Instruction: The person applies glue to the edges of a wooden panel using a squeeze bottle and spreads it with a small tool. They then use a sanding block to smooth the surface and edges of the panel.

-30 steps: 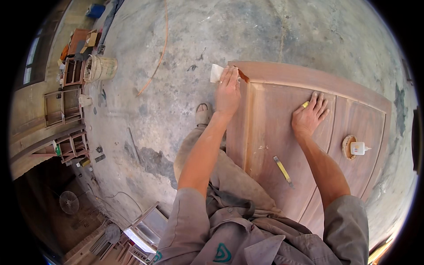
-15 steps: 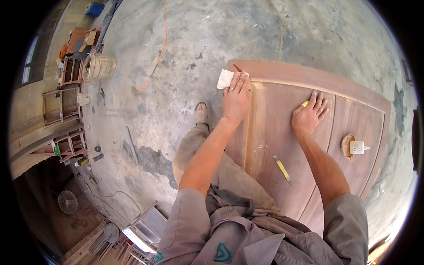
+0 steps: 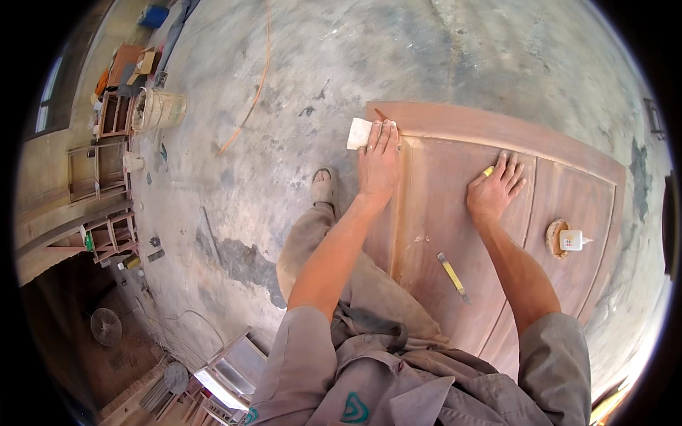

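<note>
A brown wooden door panel (image 3: 455, 206) lies in front of me. At its far left corner my left hand (image 3: 379, 167) presses its fingers down on a folded white sheet (image 3: 359, 133), perhaps sandpaper, which sticks out past the panel's left edge. A reddish sliver-like mark (image 3: 380, 113) shows just beyond the fingertips. My right hand (image 3: 494, 188) rests on the panel with fingers spread. A small yellow object (image 3: 488, 171) pokes out between its thumb and forefinger; the rest is hidden. Nearer me lies a yellow utility knife (image 3: 453, 277).
On the panel's right side, a white squeeze bottle (image 3: 570, 240) lies across a round shallow dish (image 3: 554, 239). An orange hose (image 3: 257, 92) runs over the concrete floor. Along the left wall stand a bucket (image 3: 163, 110) and wooden frames (image 3: 106, 168). A fan (image 3: 106, 326) is lower left.
My left hand has slid slightly toward me with the white sheet, uncovering more of the reddish mark. The right hand stays where it was on the panel. The whole view has shifted a little.
</note>
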